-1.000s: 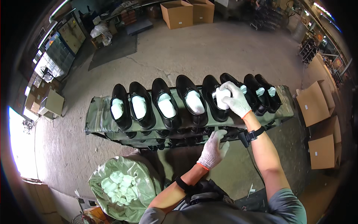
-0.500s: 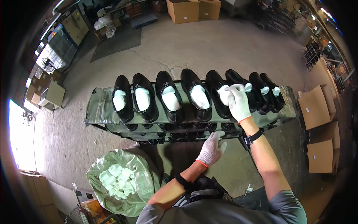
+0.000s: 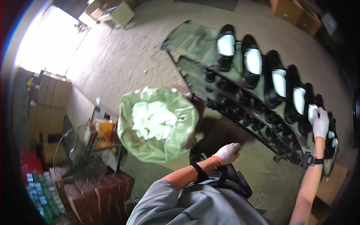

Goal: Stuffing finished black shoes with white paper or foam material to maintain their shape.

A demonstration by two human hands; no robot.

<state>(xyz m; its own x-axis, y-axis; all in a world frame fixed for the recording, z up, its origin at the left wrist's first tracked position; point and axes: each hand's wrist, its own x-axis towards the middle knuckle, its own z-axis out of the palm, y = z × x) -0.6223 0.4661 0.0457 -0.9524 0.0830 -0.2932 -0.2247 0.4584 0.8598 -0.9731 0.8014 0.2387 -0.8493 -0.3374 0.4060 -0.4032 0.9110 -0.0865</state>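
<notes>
My right hand [image 3: 320,123], in a white knit glove with an orange cuff, reaches to a black loafer on the right part of the rack. Its fingers are closed at the white stuffing wad [image 3: 311,111] in that shoe's opening. My left hand [image 3: 227,153], gloved alike, hovers low in front of the rack with fingers curled and nothing visible in them. Other black loafers [image 3: 272,77] stand in a row on the green-covered rack [image 3: 191,41], white wads in their openings. Left of my left hand, a green woven sack [image 3: 176,148] holds many white wads [image 3: 152,120].
More dark shoes [image 3: 240,98] fill the rack's lower tiers. A wire-cage fan [image 3: 80,153] stands left of the sack, behind stacked brown boxes [image 3: 95,195]. Cardboard cartons [image 3: 52,90] are piled at the left; an open carton [image 3: 296,13] lies on the floor beyond the rack.
The view has swung left, so the rack sits farther right and tilted, and the sack nearer the middle. My left hand's fingers have curled in. My right hand stays at the same shoe.
</notes>
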